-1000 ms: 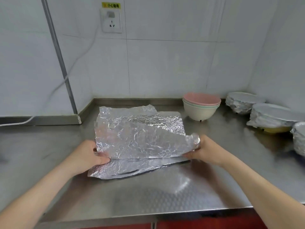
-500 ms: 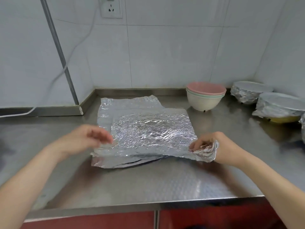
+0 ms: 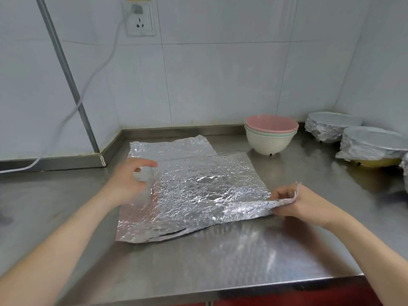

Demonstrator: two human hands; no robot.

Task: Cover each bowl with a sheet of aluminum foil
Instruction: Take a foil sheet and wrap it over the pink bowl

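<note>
At the middle of the worktop (image 3: 220, 266) lies a small stack of crinkled foil (image 3: 189, 195), flat for the most part. Its sheets are close to square, the wider span running left to right, with the edges a little askew to the worktop's front edge. A lower sheet (image 3: 176, 146) sticks out behind the top one at the far left, and another edge shows under the near side.

The near right corner of the top sheet is lifted off the stack and curls upward. The right hand (image 3: 304, 204) pinches that corner, fingers curled round the foil's edge, with the thumb under it. The left hand (image 3: 128, 182) is over the stack's left side, fingers loosely bent and holding nothing. It is blurred, so I cannot tell whether it touches the foil.

Behind the foil to the right stand three nested bowls (image 3: 270, 140), pink in green in cream, upright and uncovered. Further right, by the wall, are two foil-covered bowls (image 3: 331, 129) (image 3: 373, 146), with part of a third (image 3: 405, 171) at the frame's edge.
</note>
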